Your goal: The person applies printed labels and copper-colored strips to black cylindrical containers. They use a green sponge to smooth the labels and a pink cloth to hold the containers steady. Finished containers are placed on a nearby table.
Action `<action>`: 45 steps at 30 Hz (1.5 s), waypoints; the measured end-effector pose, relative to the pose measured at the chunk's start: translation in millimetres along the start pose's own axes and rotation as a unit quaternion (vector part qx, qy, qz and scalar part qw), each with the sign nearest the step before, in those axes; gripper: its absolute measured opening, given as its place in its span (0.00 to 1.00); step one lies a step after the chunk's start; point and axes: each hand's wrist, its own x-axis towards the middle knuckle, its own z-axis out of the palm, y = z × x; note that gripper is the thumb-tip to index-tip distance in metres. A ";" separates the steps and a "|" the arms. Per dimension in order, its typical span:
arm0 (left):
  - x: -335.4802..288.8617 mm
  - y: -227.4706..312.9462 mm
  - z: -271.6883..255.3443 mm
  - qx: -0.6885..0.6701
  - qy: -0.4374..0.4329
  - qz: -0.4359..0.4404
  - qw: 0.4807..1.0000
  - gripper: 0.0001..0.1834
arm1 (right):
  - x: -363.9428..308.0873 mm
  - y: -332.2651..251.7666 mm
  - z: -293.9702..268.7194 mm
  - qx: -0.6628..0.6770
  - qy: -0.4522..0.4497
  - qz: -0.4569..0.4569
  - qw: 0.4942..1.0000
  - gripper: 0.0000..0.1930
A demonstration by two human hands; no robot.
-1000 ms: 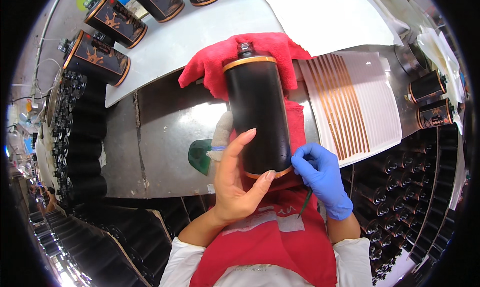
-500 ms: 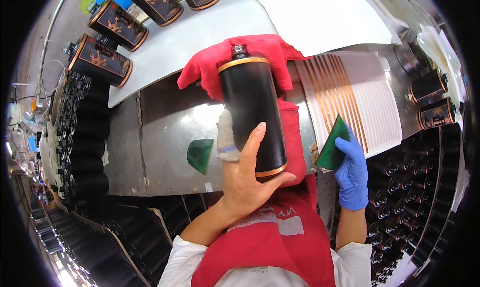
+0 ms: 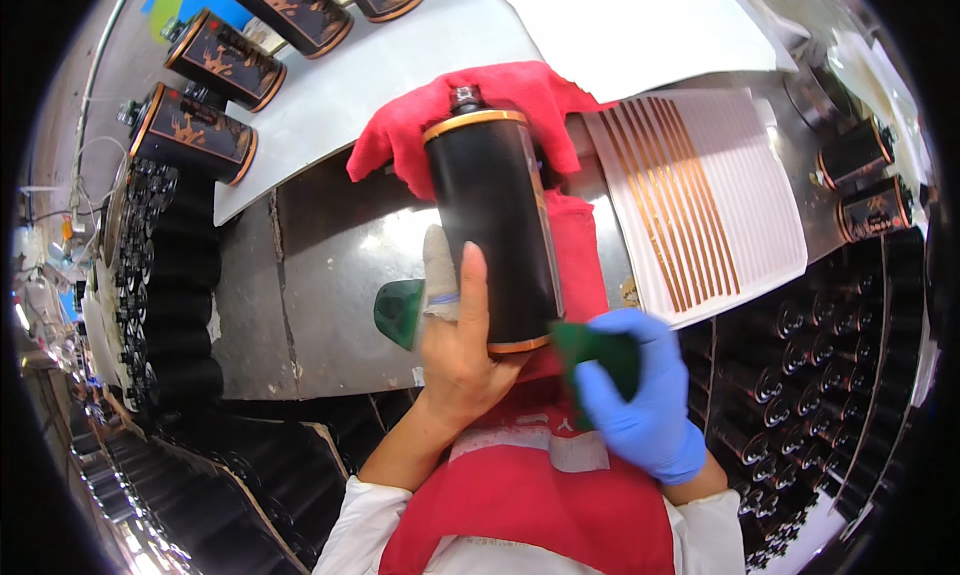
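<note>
A black bottle with a gold band at each end lies tilted on a red cloth, its neck pointing away from me. My left hand grips the lower left side of the bottle; one finger wears a pale fabric cover and another lies along the black surface. In a blue glove, my right hand is closed on a green scraper, blurred by motion. The scraper's tip is beside the bottle's lower gold band; whether they touch I cannot tell. A second green scraper lies left of my left hand.
White sheets with gold strips lie right of the cloth on the metal table. Several decorated black bottles stand on white paper at the far left; two more are at the right edge. Racked black bottles flank the table.
My right hand has brought the green scraper left and down from the strip sheets to the bottle's base. My left hand has shifted slightly, its thumb now less visible.
</note>
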 end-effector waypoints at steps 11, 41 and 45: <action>-22.5 -27.3 -6.6 -0.023 -0.033 -0.010 0.999 0.42 | 7.4 61.8 2.0 0.027 0.010 0.093 0.995 0.17; 14.8 12.5 -14.2 0.037 -0.130 0.008 0.991 0.57 | 2.7 20.3 12.8 -0.024 0.012 -0.027 0.999 0.18; -15.9 -21.5 -7.5 -0.207 -0.120 -0.057 0.969 0.56 | 2.6 44.8 4.2 0.025 0.038 0.055 0.997 0.17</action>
